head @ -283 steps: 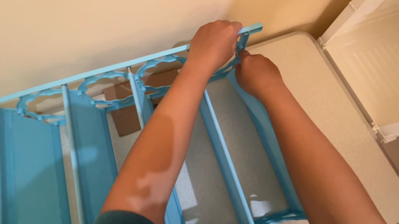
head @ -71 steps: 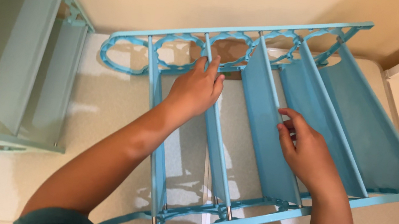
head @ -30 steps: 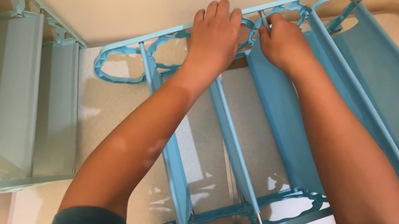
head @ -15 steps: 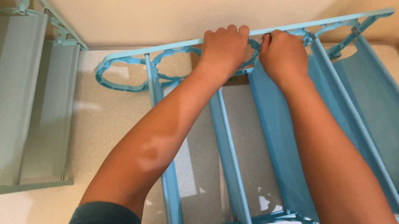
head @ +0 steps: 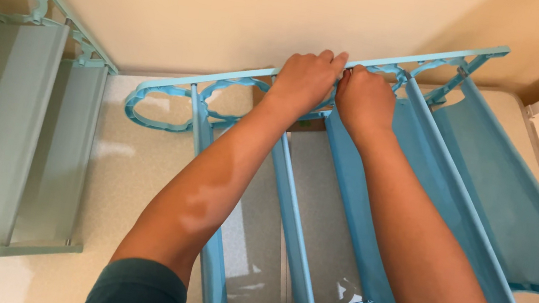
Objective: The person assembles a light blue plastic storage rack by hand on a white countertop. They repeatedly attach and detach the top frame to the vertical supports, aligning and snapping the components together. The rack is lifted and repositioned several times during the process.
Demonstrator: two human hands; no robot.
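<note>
Two hands grip the blue rack's (head: 374, 208) top rail: my left hand (head: 304, 82) and right hand (head: 363, 101) are side by side, fingers curled over it. Its fabric shelves hold nothing. My fingertips are hidden behind the rail. Left of the rack, a second rack (head: 11, 136) is cut off.

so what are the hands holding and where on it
Both the left hand and right hand grip the blue rack at its far side rail, side by side.
</note>
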